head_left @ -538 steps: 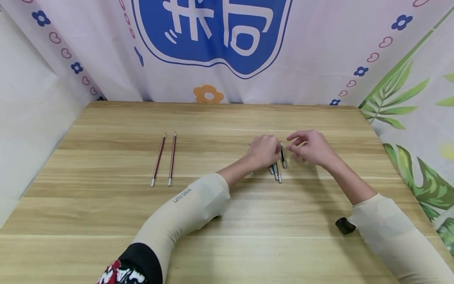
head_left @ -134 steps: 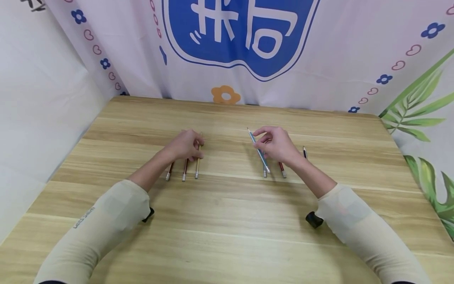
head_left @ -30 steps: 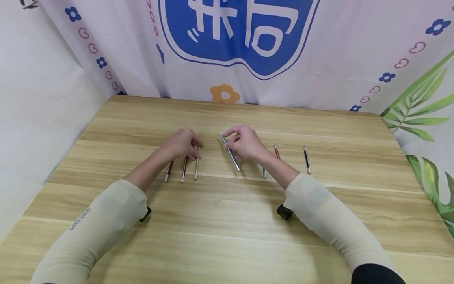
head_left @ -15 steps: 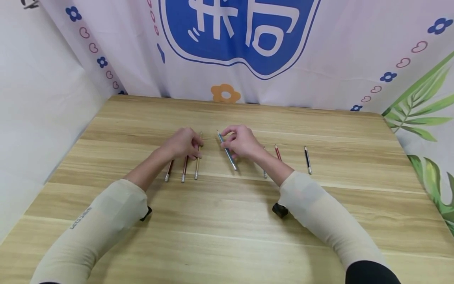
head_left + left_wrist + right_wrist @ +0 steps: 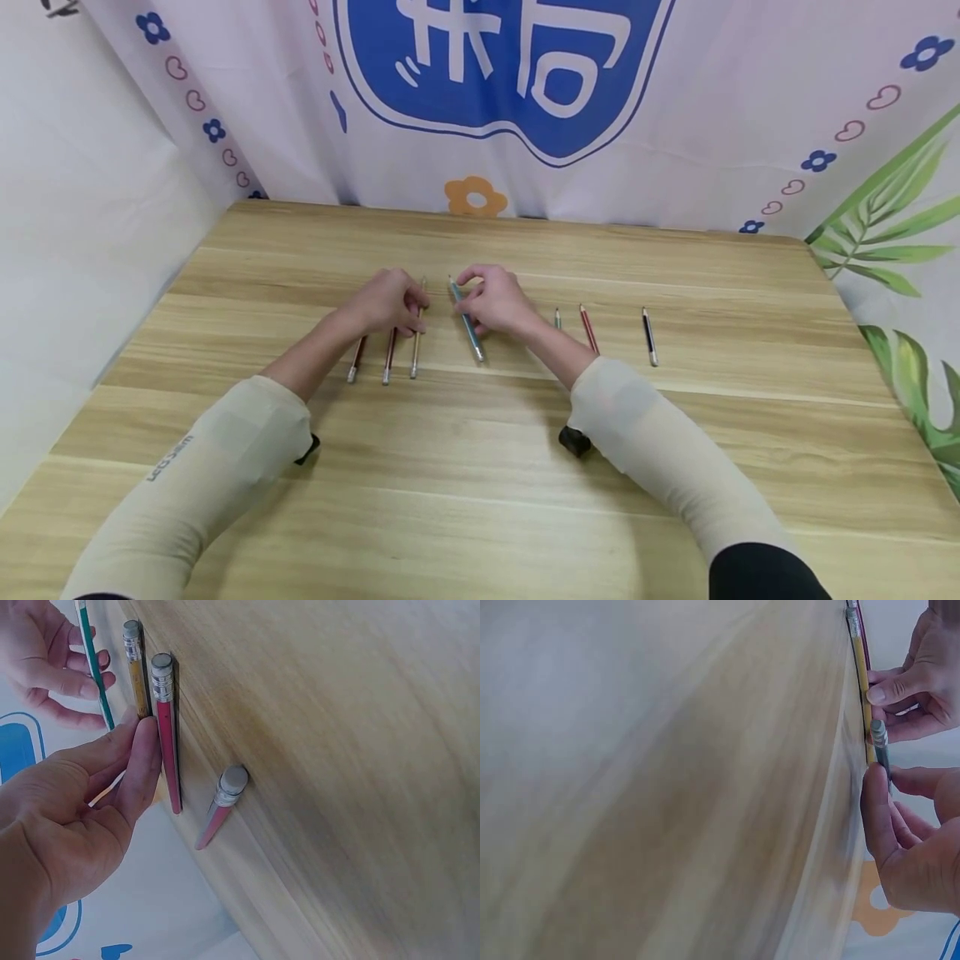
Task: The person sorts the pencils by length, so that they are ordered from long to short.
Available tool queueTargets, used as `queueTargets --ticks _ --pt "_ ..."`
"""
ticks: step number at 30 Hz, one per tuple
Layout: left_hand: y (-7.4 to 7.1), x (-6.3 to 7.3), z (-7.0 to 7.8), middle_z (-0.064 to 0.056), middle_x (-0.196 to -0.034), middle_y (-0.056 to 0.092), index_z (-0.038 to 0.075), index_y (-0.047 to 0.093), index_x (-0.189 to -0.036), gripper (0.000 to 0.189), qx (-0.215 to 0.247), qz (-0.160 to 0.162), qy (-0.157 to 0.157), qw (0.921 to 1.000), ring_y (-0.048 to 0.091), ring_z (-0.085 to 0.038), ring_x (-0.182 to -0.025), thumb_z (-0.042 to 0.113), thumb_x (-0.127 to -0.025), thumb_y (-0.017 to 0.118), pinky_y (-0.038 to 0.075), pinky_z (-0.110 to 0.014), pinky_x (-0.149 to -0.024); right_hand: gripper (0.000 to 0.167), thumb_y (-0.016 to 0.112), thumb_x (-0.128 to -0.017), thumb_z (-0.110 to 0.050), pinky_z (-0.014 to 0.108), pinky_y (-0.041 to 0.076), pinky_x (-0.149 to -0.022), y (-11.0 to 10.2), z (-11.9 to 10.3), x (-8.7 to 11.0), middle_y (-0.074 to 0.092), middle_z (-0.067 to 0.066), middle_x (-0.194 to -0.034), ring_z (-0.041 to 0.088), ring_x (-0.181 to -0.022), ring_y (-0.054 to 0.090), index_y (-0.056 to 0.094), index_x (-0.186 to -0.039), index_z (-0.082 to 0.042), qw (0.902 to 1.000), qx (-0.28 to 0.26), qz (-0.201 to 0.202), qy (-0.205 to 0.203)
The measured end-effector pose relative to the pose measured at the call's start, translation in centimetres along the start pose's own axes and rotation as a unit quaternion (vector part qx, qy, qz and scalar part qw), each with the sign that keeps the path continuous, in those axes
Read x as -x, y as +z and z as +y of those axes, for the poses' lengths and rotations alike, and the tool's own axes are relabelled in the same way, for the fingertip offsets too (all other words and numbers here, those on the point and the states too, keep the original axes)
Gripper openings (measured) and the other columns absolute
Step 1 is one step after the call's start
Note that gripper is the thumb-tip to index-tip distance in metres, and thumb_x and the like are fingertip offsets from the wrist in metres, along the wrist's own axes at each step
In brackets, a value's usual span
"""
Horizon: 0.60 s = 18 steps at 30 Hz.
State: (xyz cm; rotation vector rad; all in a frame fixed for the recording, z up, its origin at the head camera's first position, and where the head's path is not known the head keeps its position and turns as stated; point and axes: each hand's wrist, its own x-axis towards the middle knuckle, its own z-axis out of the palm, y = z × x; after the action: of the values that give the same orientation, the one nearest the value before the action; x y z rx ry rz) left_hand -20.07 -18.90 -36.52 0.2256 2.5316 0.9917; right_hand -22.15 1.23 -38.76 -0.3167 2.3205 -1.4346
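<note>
In the head view, my left hand (image 5: 384,302) pinches a yellow pencil (image 5: 416,358) that lies on the table, eraser end toward me. Left of it are two dark red pencils (image 5: 388,362), partly covered by that hand; their erasers also show in the left wrist view, beside the yellow pencil (image 5: 138,682). Between thumb and fingers, my right hand (image 5: 497,300) holds a blue pencil (image 5: 471,333), slanted, tip pointing away, just right of the yellow one. The right wrist view shows the blue pencil's eraser end (image 5: 880,746) close to the yellow pencil (image 5: 862,675).
On the right of the wooden table (image 5: 450,483) lie a teal pencil (image 5: 557,317), a red pencil (image 5: 588,327) and a short black pencil (image 5: 648,337). My right forearm partly covers the first two. A printed curtain (image 5: 675,108) hangs behind the table's far edge.
My right hand has carried the blue pencil left from the right group toward the yellow one. The left hand stays put. Much earlier, only the two dark red pencils lay on the left.
</note>
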Motion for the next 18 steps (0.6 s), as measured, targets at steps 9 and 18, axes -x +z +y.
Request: queueTargets --ticks 9,18 --pt "-0.09 -0.18 -0.15 -0.016 -0.083 0.064 -0.019 0.063 -0.123 0.042 -0.002 0.001 0.008 1.0 0.07 -0.019 -0.065 -0.013 -0.084 0.078 0.065 -0.029 -0.068 0.035 0.073 -0.093 0.005 0.031 0.063 -0.055 0.5 -0.21 -0.32 0.071 0.016 -0.091 0.016 -0.062 0.064 0.062 -0.125 -0.002 1.0 -0.009 0.002 0.001" --pt "-0.06 -0.14 -0.13 -0.014 -0.081 0.064 -0.019 0.062 -0.125 0.042 -0.009 -0.008 0.003 0.9999 0.071 -0.019 -0.068 -0.012 -0.086 0.077 0.065 -0.029 -0.069 0.035 0.075 -0.092 0.003 0.03 0.063 -0.054 0.84 -0.35 -0.47 0.073 0.015 -0.091 0.016 -0.061 0.066 0.063 -0.124 -0.001 1.0 -0.001 0.005 0.004"
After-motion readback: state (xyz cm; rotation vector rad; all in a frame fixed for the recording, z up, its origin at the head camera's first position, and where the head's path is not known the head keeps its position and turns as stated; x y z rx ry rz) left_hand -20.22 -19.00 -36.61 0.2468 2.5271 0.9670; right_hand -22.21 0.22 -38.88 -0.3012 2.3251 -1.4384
